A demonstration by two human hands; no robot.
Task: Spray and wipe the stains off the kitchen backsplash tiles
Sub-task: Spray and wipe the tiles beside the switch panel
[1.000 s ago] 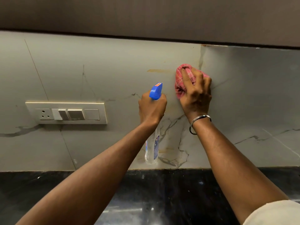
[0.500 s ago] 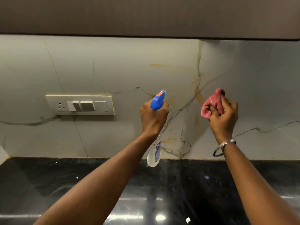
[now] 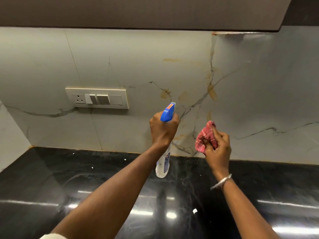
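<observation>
A glossy black counter (image 3: 69, 187) is being crossed by two bare forearms, and ceiling lights are being mirrored in its surface. A thin metal bangle (image 3: 221, 182) is being worn on the right wrist.

Above the back of the counter, a spray bottle (image 3: 162, 165) is being gripped by the left hand (image 3: 163, 130). The fingers are being kept curled round its neck, below the blue trigger head. The clear body is being left to hang beneath the wrist, and the nozzle is being pointed at the wall.

Just to the right, a pink checked cloth (image 3: 205, 137) is being held bunched in the right hand (image 3: 218, 149), with fingers and thumb curled round it. Whether it is touching the wall cannot be told.

Behind both hands, the pale marbled backsplash tiles (image 3: 138, 66) are being shown with yellow-brown stains (image 3: 212, 92) along their grey veins, mostly above and between the hands. A cream switch plate (image 3: 97, 98) is being seen well to the left. The tiles are being shaded by a dark cabinet (image 3: 138, 11) overhead.
</observation>
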